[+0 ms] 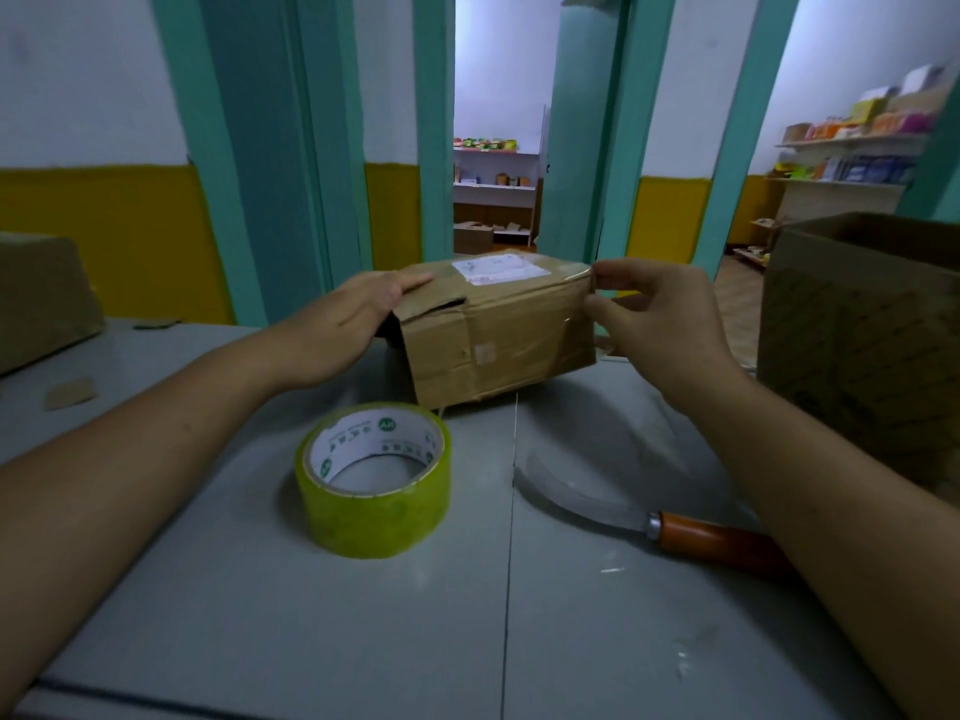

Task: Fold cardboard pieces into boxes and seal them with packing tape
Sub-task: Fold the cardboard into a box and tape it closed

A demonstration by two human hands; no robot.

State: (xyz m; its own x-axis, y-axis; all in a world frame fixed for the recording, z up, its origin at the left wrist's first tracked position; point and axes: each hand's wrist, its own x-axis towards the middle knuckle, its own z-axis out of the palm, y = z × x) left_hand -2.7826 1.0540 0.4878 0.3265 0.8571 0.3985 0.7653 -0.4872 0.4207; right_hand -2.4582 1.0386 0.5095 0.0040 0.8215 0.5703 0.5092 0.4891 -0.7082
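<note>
A small brown cardboard box (498, 330) with a white label on top stands at the far middle of the grey table (363, 641). Its left end flap is loose and partly open. My left hand (348, 324) lies flat with straight fingers against the box's left top edge. At the box's right top corner, my right hand (660, 314) pinches the edge between thumb and fingers. A roll of yellowish packing tape (374, 480) lies flat on the table in front of the box, near neither hand.
A curved knife (649, 522) with an orange-brown handle lies on the table under my right forearm. A tall open cardboard box (862, 335) stands at the right. Another brown box (41, 298) sits at the far left, with a cardboard scrap (70, 393) near it.
</note>
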